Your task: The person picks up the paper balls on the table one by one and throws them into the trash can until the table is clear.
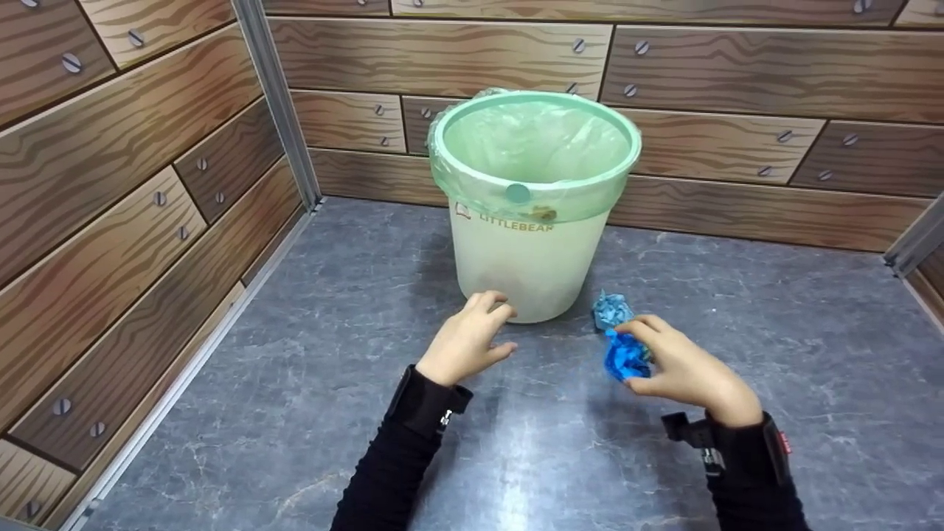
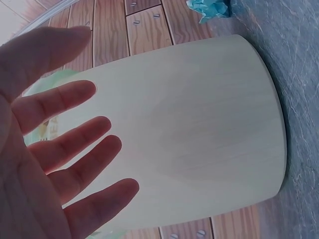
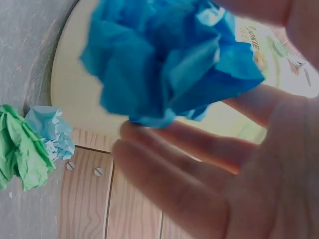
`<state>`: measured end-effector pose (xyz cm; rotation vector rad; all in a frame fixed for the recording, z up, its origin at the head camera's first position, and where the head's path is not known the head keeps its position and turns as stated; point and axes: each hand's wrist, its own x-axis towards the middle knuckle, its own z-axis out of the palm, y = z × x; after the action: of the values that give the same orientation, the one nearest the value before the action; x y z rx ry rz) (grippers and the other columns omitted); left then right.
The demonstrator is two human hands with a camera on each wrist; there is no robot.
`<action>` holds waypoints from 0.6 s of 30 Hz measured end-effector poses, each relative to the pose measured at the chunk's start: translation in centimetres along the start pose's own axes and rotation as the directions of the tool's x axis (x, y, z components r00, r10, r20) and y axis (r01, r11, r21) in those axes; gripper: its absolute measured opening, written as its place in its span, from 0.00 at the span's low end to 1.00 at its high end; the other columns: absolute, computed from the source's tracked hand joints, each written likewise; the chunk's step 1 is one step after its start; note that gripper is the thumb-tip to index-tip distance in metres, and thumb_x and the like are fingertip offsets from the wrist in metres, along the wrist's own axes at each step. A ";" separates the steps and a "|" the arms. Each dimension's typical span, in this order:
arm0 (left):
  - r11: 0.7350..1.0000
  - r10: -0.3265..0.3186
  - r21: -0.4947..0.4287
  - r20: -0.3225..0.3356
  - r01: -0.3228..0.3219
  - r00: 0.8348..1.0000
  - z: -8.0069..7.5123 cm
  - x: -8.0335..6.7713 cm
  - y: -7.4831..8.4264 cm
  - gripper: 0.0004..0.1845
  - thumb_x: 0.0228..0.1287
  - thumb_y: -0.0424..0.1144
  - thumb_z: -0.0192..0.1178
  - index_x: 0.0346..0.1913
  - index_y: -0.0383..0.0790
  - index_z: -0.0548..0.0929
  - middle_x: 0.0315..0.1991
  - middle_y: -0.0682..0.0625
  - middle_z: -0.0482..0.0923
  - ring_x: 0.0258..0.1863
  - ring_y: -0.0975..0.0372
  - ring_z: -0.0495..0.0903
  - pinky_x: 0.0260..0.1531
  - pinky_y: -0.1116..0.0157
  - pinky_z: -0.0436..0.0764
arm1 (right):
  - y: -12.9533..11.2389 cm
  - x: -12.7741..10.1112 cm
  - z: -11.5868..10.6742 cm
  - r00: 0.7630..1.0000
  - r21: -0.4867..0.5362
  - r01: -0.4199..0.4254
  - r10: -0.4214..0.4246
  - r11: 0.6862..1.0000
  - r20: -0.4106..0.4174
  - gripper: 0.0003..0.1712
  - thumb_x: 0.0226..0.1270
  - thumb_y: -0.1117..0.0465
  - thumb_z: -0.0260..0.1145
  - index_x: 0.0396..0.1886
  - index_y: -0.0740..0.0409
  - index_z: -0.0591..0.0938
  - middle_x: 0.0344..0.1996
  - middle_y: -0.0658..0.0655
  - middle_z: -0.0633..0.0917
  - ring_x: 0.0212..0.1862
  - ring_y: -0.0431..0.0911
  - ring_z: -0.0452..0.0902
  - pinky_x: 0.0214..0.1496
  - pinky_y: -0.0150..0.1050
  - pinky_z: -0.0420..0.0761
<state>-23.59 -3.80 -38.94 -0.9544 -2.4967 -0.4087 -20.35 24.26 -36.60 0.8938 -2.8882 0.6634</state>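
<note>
My right hand (image 1: 686, 365) grips a crumpled ball of bright blue paper (image 1: 625, 358) between thumb and fingers; in the right wrist view the blue ball (image 3: 164, 64) appears up close against the fingers. A lighter blue paper ball (image 1: 611, 310) lies on the floor just beyond it, to the right of the bin's base. Beside that one, the right wrist view has a crumpled green paper ball (image 3: 22, 149), mostly hidden from the head camera. My left hand (image 1: 466, 341) hovers before the bin, its fingers loosely spread and holding nothing.
A pale green trash bin (image 1: 523, 273) stands upright near the back wall, with a clear bag (image 1: 546, 140) lining it and folded over its rim. Wood-patterned panels (image 1: 442, 55) enclose the grey marbled floor (image 1: 295, 383) at the back and left.
</note>
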 end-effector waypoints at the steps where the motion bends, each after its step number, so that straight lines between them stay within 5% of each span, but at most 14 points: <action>1: 1.000 -0.003 0.000 0.004 0.003 1.000 0.0 0.0 0.0 0.17 0.42 0.46 0.57 0.37 0.45 0.71 0.42 0.50 0.62 0.41 0.62 0.62 0.29 0.71 0.68 | -0.1 0.1 -0.1 1.000 0.012 0.007 -0.007 1.000 -0.013 0.33 0.35 0.58 0.63 0.48 0.52 0.65 0.44 0.51 0.63 0.37 0.39 0.63 0.33 0.32 0.68; 8: 1.000 -0.017 -0.003 0.031 0.017 0.999 0.0 0.2 0.2 0.16 0.43 0.47 0.56 0.37 0.46 0.71 0.43 0.50 0.62 0.42 0.62 0.61 0.28 0.70 0.70 | -0.5 1.5 -2.9 0.977 0.038 0.145 -0.137 0.989 -0.166 0.34 0.32 0.63 0.65 0.47 0.60 0.66 0.45 0.56 0.64 0.39 0.43 0.65 0.33 0.29 0.70; 13: 1.000 -0.028 0.008 0.028 0.027 0.999 -0.2 0.0 0.0 0.17 0.44 0.47 0.56 0.38 0.44 0.71 0.43 0.49 0.62 0.42 0.62 0.62 0.27 0.70 0.69 | -1.5 4.8 -7.3 0.856 -0.074 0.312 -0.315 0.947 -0.410 0.33 0.26 0.68 0.66 0.42 0.65 0.69 0.40 0.57 0.69 0.41 0.46 0.63 0.41 0.33 0.66; 15: 1.000 -0.023 0.013 0.024 0.023 0.999 -0.2 0.0 0.0 0.17 0.44 0.47 0.56 0.38 0.44 0.71 0.43 0.49 0.62 0.42 0.62 0.62 0.28 0.70 0.69 | -2.1 6.2 -9.0 0.807 -0.075 0.304 -0.298 0.950 -0.510 0.33 0.26 0.69 0.67 0.42 0.65 0.69 0.39 0.56 0.69 0.42 0.45 0.63 0.43 0.32 0.65; 18: 1.000 -0.020 0.018 0.021 0.019 1.000 -0.2 0.1 0.0 0.17 0.43 0.48 0.56 0.38 0.44 0.71 0.43 0.49 0.62 0.42 0.62 0.61 0.28 0.70 0.70 | -2.9 8.3 -10.9 0.770 -0.004 0.241 -0.194 0.970 -0.608 0.35 0.27 0.69 0.68 0.45 0.59 0.68 0.40 0.54 0.68 0.41 0.44 0.64 0.41 0.30 0.67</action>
<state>-23.61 -3.76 -38.72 -0.9326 -2.5263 -0.3841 -26.57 22.28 -24.19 0.8142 -2.1620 0.8505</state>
